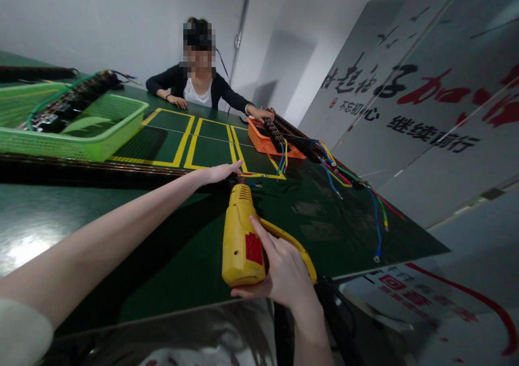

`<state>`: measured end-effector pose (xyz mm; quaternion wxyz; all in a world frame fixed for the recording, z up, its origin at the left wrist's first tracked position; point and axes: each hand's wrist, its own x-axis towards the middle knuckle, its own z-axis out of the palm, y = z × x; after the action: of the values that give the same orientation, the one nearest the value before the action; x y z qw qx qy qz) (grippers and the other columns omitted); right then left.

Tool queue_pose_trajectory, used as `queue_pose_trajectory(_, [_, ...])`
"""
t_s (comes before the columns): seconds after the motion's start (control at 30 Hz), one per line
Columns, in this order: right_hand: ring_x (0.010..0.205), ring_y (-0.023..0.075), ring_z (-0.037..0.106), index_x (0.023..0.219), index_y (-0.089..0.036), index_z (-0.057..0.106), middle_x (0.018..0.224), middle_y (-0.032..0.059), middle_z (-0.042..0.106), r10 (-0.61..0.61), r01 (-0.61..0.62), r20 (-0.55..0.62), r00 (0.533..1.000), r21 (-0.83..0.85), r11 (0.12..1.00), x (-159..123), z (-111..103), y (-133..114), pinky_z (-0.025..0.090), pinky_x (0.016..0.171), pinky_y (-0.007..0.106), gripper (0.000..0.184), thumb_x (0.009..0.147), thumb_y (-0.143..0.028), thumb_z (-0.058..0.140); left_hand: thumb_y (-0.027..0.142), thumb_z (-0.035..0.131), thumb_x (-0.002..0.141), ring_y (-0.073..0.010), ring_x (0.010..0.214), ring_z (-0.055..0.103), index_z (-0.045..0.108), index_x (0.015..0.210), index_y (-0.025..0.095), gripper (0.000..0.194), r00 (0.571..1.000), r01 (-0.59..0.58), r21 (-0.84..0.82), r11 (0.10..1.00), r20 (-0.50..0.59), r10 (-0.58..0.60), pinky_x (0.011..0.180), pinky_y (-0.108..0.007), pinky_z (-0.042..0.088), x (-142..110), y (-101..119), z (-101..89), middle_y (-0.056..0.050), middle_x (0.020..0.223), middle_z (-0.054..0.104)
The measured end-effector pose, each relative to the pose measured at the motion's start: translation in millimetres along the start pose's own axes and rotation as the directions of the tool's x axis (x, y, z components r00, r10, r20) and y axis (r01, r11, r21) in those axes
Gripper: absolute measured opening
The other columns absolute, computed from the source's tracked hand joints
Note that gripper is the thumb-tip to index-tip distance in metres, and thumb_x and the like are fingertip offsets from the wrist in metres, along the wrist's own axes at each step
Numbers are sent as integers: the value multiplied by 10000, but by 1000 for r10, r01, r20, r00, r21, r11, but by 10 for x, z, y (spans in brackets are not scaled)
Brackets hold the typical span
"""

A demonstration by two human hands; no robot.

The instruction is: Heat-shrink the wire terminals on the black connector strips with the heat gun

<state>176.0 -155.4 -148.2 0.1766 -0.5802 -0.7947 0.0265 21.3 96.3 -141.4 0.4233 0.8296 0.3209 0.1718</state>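
My right hand (284, 271) is wrapped round the handle of a yellow heat gun (242, 235) with a red switch, its nozzle pointing away toward a small wire piece (253, 182) on the dark green table (170, 247). My forefinger lies along the gun's side by the switch. My left hand (221, 172) reaches far forward, fingers stretched out flat, touching the end of a long dark strip (81, 167) that runs across the table.
A green basket (101, 139) with wired parts sits far left. An orange tray (263, 141) and a harness with coloured wires (348, 185) lie far right. A person (198, 82) sits opposite, hands on the table. Yellow taped rectangles (190, 144) mark the middle.
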Motion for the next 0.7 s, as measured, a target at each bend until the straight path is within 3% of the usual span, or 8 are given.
queue_pose_trajectory(0.27, [1000,284,593,1476,-251,110,1210,101,576,-29,28,-25,999,-18,999,-24,-7,41,478,858,412,1235,512,-766,686,580,39,897,-231,1028,531,676,1032,157,776,999,-22,98,995,-30,25,983,-329,342,-9,6,-8,-39,1125,647])
queue_pose_trajectory(0.7, [933,284,621,1471,-199,146,1117,110,619,41,-59,-122,992,-148,987,-41,-36,246,496,833,411,1217,528,-671,754,580,65,893,-236,1034,521,655,1067,163,743,999,10,189,982,-39,-2,975,-327,340,-15,16,-31,-50,1126,637])
